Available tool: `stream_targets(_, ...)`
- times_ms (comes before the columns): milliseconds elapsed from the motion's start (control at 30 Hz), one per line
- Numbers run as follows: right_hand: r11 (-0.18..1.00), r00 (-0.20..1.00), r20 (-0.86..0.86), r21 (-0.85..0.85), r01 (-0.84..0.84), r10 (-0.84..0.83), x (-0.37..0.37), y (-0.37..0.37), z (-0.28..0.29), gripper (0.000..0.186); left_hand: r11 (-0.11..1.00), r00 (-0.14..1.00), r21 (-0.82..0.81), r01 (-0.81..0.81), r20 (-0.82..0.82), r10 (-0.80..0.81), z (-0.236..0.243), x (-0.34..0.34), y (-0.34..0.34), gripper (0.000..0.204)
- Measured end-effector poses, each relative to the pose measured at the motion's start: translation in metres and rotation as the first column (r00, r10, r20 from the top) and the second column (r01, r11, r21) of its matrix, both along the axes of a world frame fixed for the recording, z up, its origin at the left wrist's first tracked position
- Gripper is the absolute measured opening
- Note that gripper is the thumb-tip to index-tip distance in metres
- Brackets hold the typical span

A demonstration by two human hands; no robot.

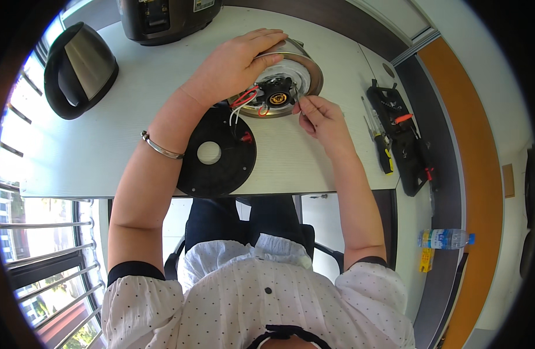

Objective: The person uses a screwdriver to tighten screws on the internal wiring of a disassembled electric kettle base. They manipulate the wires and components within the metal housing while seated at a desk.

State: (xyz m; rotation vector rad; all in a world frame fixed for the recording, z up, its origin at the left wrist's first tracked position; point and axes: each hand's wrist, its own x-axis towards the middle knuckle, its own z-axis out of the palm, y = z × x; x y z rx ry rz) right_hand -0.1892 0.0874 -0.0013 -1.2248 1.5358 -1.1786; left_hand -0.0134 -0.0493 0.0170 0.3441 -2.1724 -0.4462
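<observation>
An electric kettle's round metal body (pixel 315 72) lies on the table with its underside exposed. At its centre sits a black coupler (pixel 277 99) with a gold-coloured ring, and red and white wires (pixel 244 99) run out of it. My left hand (pixel 238 61) grips the body's far left side, thumb on the near side of the wall. With closed fingertips, my right hand (pixel 321 119) pinches a thin metal piece (pixel 298 94) against the coupler's right edge; its kind is mostly hidden. Beside the body, partly under the wires, lies a black base disc (pixel 221 168) with a round hole.
A steel kettle with black handle (pixel 84 70) stands at the left, and a dark appliance (pixel 165 20) at the back. On the right lie screwdrivers (pixel 383 152) and an open black tool case (pixel 404 145). A water bottle (pixel 447 239) lies farther right.
</observation>
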Motion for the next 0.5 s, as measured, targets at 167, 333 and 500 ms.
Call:
stream_targets(167, 0.997, 0.993, -0.108, -0.056, 0.046, -0.051, 0.004, 0.001, 0.0, 0.022, 1.0, 1.0, -0.002, -0.004, 0.001, 0.004, 0.0, 0.0, 0.0, 0.036)
stream_targets(333, 0.957, 0.898, -0.37, -0.25, 0.15, -0.237, 0.012, 0.006, 0.006, 0.016, 1.0, 1.0, 0.012, 0.01, -0.008, -0.01, 0.0, 0.0, 0.0, 0.036)
stream_targets(500, 0.873, 0.685, -0.617, -0.484, 0.057, -0.387, 0.002, 0.005, 0.017, 0.017, 1.0, 1.0, 0.012, -0.002, -0.004, 0.002, 0.0, -0.001, 0.001, 0.036)
